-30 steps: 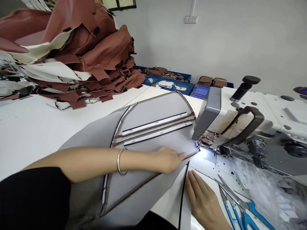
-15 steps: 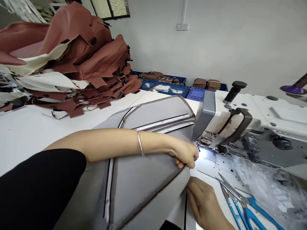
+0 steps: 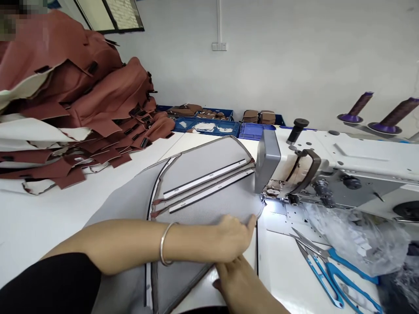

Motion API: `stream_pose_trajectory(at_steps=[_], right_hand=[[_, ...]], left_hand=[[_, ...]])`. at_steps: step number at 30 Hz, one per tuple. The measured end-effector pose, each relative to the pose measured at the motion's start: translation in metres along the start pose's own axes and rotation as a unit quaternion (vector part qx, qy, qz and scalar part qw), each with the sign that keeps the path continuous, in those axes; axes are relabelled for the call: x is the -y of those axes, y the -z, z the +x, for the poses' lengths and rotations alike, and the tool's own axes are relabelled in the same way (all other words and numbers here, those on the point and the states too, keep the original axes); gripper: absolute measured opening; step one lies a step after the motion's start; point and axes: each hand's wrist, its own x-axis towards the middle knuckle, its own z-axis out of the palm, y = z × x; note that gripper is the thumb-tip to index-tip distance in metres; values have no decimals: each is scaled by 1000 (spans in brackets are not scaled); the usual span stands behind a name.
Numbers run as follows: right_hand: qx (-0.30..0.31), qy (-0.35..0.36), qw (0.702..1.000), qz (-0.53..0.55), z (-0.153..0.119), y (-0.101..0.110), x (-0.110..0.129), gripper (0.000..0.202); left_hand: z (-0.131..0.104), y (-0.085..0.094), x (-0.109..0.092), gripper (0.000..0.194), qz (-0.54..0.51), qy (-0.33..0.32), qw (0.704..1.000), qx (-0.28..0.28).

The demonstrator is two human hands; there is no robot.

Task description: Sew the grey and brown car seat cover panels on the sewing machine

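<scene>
A grey mesh fabric cover (image 3: 203, 222), with brown-edged seams and white strips sewn on, lies spread on the table with its right edge at the sewing machine (image 3: 271, 187). My left hand (image 3: 234, 237), a silver bangle at its wrist, is closed at the cover's right edge, one finger stretched toward the needle area. Just below and partly behind it, my right hand (image 3: 237, 279) is closed at the cover's lower edge; its fingertips are mostly hidden. The lit needle area is a little above and right of both hands.
Blue-handled scissors (image 3: 340, 270) and blue thread snips (image 3: 322, 279) lie right of my hands, beside clear plastic bags (image 3: 356, 231). Reddish-brown leather covers (image 3: 98, 96) are heaped at left. Blue crates (image 3: 209, 127) with brown pieces stand by the wall. Thread cones (image 3: 393, 115) stand behind the machine.
My left hand has come down and left, away from the needle area. The right hand has shifted left, beneath the left one. The cover's lower edge has swung left, and the view has turned right.
</scene>
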Motion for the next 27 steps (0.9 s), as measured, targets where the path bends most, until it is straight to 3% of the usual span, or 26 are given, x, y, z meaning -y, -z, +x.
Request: stream_pose_trajectory(at_steps=[2,4,6,8,13,17,27], right_hand=[[18,34,999,-35,-36,30,-16,26],[40,34,992,-115,-69,56,-32,31],[62,85,978,-182,-92,67,-42,33],[56,128,963,-229,-103,62,-43,30],[-28,96,967,-235,-93,34,-29,26],[1,122,967,-226,-85,33,-27,27],[12,126,974,-188,-73,35,-39,25]], left_hand=[[-5,1,4,87,41,-4,998,52],[-8,10,12,90,46,-52,993,98],[-9,17,18,86,3,-100,988,115],[-9,18,18,82,-64,-118,983,123],[-6,-2,-3,87,-161,-86,975,130],[1,-10,-16,91,-174,-68,973,138],[19,-4,-27,92,-173,-49,974,136]])
